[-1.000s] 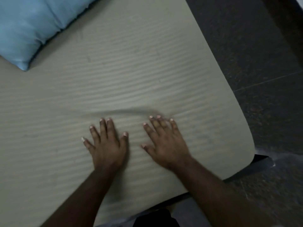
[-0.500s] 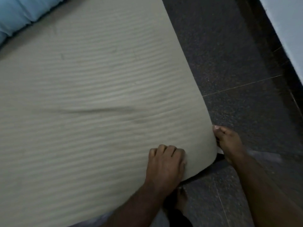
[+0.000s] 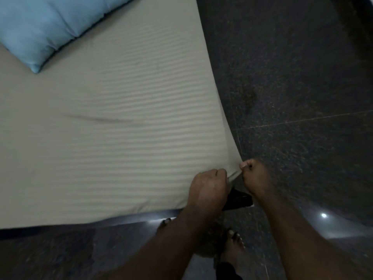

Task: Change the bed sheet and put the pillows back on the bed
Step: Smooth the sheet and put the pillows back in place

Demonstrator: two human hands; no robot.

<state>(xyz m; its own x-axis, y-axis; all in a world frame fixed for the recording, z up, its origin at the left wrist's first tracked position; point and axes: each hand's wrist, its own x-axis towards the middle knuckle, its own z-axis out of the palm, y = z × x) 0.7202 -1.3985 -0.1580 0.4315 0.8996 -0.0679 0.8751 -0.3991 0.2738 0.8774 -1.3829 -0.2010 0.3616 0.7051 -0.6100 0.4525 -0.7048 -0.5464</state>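
Note:
A pale striped bed sheet [image 3: 113, 138] covers the mattress, with one long crease across its middle. Light blue pillows [image 3: 46, 27] lie at the top left of the bed. At the near right corner my left hand [image 3: 207, 188] grips the sheet's edge with curled fingers. My right hand [image 3: 255, 176] pinches the same corner from the floor side, just to the right. The sheet's corner is pulled taut between them. A dark bed frame corner [image 3: 238, 201] shows beneath the hands.
Dark speckled floor tiles [image 3: 292, 87] run along the bed's right side and in front of it. My bare feet [image 3: 232, 243] stand on the floor close to the bed's corner. A light reflection [image 3: 324, 215] glints on the floor at the right.
My hands left the flat sheet and moved right to the bed's corner. Both now hold the sheet's corner, the right hand closing into a pinch. The view swung back and shows the pillows again.

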